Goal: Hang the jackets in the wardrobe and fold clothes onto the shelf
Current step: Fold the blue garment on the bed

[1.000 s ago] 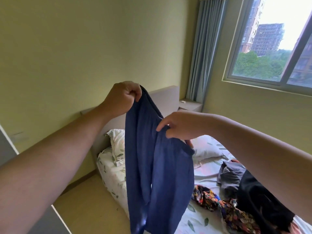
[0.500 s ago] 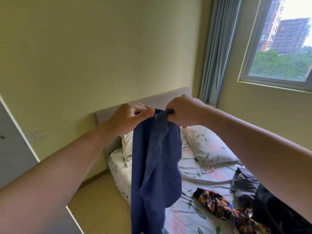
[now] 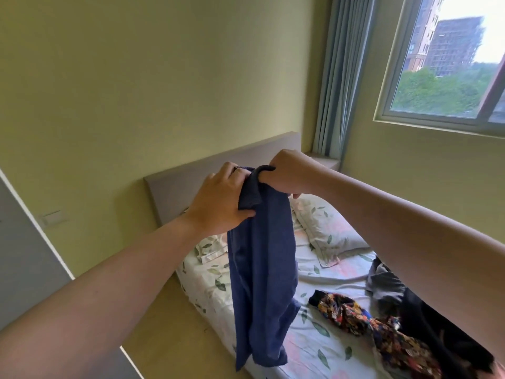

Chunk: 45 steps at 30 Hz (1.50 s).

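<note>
Holding a blue garment [image 3: 259, 269] up in the air above the edge of the bed [image 3: 314, 348], the left hand [image 3: 221, 203] and right hand [image 3: 287, 173] both clench its top edge, close together, so the cloth hangs down in loose folds. Folding looks barely begun. A patterned garment [image 3: 363, 324], a grey one [image 3: 385, 283] and a black one [image 3: 437, 337] lie unfolded on the sheet, so most of the work seems left. No wardrobe shelf or hanger is visible.
</note>
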### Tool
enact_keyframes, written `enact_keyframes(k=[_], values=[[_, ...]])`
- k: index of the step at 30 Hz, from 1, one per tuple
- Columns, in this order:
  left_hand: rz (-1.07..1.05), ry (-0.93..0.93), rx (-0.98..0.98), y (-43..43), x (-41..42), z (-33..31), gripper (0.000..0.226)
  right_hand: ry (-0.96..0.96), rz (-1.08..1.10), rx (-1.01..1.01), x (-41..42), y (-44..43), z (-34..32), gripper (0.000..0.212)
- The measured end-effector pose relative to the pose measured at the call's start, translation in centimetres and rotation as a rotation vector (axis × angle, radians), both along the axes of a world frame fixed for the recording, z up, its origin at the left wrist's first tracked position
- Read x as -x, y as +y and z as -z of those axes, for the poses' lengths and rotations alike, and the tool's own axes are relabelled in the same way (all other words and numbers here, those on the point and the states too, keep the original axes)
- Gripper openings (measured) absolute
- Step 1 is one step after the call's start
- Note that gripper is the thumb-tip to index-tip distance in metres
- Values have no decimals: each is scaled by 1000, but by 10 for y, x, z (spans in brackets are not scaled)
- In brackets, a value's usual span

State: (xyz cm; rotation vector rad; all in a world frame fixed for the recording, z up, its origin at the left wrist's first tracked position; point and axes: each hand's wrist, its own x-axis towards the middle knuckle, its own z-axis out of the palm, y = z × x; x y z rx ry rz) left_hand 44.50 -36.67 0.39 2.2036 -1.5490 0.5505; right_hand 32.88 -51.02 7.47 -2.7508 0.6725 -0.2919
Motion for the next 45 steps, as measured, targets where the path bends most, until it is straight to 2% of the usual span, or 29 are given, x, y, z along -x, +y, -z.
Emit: enact_keyframes(k=[3,4,6,9,12,14,15,16,19,21,25,28,30,33,34,36,38,40,42,45], values=[[87,100,131,-3,-8,5,25,1,11,-50,7,-4,0,36],[100,173,146,-4,-12,6,18,0,10,-53,9,-6,1,37],[120,355,163,-3,-15,4,23,24,-18,-68,14,-9,2,38],[199,772,218,0,-19,-4,18,157,-123,-45,26,-14,2,41],[242,843,118,6,-28,-11,25,289,-177,168,33,-26,11,34],[273,872,85,9,-34,-13,14,290,-159,432,33,-34,22,31],[289,899,86,10,-35,-15,9,272,-147,498,32,-35,26,32],[276,916,96,11,-38,-16,16,256,-137,501,31,-35,27,32],[214,948,137,10,-47,-16,43,180,-124,356,27,-28,21,27],[220,949,152,10,-47,-18,51,124,-139,294,24,-25,16,26],[273,964,194,13,-41,-21,27,102,-143,265,18,-20,10,31],[275,919,243,14,-41,-21,25,71,-172,235,17,-18,9,33],[295,907,275,16,-40,-22,7,15,-185,141,18,-19,9,27],[299,817,311,17,-40,-24,7,-133,-172,-25,15,-21,12,11],[292,804,320,17,-40,-25,5,-177,-163,-66,13,-22,14,12],[251,765,318,16,-40,-25,9,-218,-131,-162,12,-22,14,27],[215,738,261,17,-40,-26,19,-199,-105,-193,14,-22,14,30],[213,793,159,19,-43,-26,20,-130,-102,-225,18,-23,14,20],[225,939,4,23,-49,-27,19,-62,-115,-378,23,-25,16,17],[326,1240,-255,27,-53,-30,31,77,-181,-716,31,-32,18,23]])
